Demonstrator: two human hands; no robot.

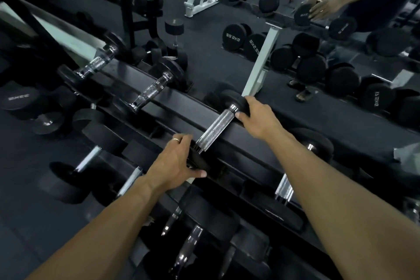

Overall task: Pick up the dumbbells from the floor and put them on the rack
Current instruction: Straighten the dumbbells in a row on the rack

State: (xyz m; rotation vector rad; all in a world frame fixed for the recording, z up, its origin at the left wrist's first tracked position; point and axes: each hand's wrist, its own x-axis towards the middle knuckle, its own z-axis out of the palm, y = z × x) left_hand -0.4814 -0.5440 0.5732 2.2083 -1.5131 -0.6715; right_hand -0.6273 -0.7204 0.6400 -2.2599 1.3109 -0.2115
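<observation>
Mid-frame, left hand (176, 161) and right hand (258, 116) each grip a head of the dumbbell (214, 129), basically seated on the rack (261, 143), just needs letting go.

Near head of the dumbbell (214, 128) largely hidden beneath the left hand (176, 162); far head partly covered by the right hand (258, 118); lower rack (227, 245) dumbbells blurred.

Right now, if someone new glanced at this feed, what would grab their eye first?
Centre frame, a dumbbell with a bright knurled handle lies across the rack's top tier, the left hand holding its near head and the right hand its far head. Behind, a mirror doubles the scene.
</observation>
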